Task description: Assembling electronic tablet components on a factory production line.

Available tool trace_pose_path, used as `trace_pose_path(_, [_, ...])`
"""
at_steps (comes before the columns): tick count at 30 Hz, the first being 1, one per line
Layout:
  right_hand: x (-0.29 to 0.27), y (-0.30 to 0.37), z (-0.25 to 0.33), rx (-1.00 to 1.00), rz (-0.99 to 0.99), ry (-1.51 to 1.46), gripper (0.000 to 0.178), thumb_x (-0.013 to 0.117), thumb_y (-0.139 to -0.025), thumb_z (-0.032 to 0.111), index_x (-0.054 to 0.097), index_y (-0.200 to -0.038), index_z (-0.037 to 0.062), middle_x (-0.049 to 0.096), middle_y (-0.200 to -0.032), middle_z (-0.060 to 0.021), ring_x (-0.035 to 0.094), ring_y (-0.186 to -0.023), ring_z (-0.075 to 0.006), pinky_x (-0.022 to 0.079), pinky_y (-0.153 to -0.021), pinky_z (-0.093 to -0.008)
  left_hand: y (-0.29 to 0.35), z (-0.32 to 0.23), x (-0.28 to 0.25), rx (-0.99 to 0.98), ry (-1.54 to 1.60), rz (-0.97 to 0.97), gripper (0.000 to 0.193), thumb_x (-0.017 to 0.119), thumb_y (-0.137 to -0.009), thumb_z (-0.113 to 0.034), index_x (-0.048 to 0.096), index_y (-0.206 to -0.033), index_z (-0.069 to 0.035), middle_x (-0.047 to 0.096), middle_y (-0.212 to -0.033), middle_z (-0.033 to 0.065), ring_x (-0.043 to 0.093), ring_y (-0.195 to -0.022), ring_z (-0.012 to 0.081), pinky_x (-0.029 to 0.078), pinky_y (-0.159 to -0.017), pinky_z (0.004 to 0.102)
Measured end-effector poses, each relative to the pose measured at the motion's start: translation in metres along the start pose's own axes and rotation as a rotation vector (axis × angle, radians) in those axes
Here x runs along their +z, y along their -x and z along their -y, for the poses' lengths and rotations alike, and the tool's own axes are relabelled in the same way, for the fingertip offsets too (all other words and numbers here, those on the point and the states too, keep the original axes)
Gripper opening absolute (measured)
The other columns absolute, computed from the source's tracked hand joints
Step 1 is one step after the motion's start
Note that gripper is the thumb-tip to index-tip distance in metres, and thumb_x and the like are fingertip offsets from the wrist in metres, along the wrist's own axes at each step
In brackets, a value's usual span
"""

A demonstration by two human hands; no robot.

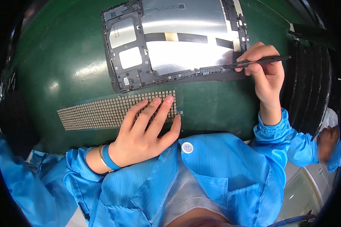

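Between the fingers of my right hand (pixel 267 73) is a pair of black tweezers (pixel 267 60), its tips touching the lower right edge of a tablet frame (pixel 129 81). The frame is dark with a shiny metal middle and two openings at its left end. My left hand (pixel 144 130) lies palm down, fingers spread, over the right part of a sheet of small square beige pads (pixel 91 113) in rows. Part of the sheet is hidden under that hand. A blue band with a metal piece (pixel 109 157) circles my left wrist.
The green work surface (pixel 72 64) carries the frame and the sheet. Black ridged trays or strips (pixel 307 83) stand along the right side. Another person's hand (pixel 326 143) in a blue sleeve shows at the far right, and blue cloth (pixel 22 181) at the left.
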State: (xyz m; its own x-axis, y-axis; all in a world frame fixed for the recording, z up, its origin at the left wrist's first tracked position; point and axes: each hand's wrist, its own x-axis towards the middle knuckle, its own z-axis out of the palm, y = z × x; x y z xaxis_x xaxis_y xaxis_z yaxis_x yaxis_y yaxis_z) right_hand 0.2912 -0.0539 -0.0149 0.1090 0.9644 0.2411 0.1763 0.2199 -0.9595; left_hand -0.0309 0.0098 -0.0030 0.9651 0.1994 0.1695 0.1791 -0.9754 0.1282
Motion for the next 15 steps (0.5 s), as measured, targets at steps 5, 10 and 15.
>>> trace_pose_path(5, [0.0017,0.0007,-0.0014,0.022,-0.016,0.015,0.016,0.063,-0.094,0.006,0.055,-0.105,-0.0013,0.062,-0.098,-0.0132,0.067,-0.081,-0.0161,0.051,-0.066,-0.0223,-0.0011,0.0001,-0.0006,-0.001,0.001,0.008,0.027,0.069,-0.083,-0.033,0.068,-0.108,-0.022,0.06,-0.131,0.0175,0.06,-0.112,0.0292,0.051,-0.094,0.0411])
trace_pose_path(10, [0.0006,0.0014,-0.0008,0.006,0.002,0.03,0.016,0.063,-0.093,0.006,0.056,-0.105,-0.0013,0.063,-0.098,-0.0131,0.067,-0.082,-0.0163,0.052,-0.067,-0.0231,-0.002,0.0,-0.0012,0.0,0.008,-0.003,0.027,0.069,-0.084,-0.031,0.068,-0.108,-0.021,0.06,-0.131,0.0178,0.06,-0.111,0.029,0.051,-0.094,0.041])
trace_pose_path(15, [-0.002,-0.0014,0.0005,-0.023,0.053,0.073,0.016,0.065,-0.091,0.005,0.057,-0.104,-0.0015,0.063,-0.099,-0.0142,0.067,-0.086,-0.0185,0.053,-0.071,-0.0259,-0.0007,-0.0002,-0.0014,-0.009,0.009,-0.007,0.026,0.069,-0.083,-0.03,0.068,-0.107,-0.021,0.061,-0.13,0.0177,0.06,-0.109,0.0286,0.051,-0.093,0.0407])
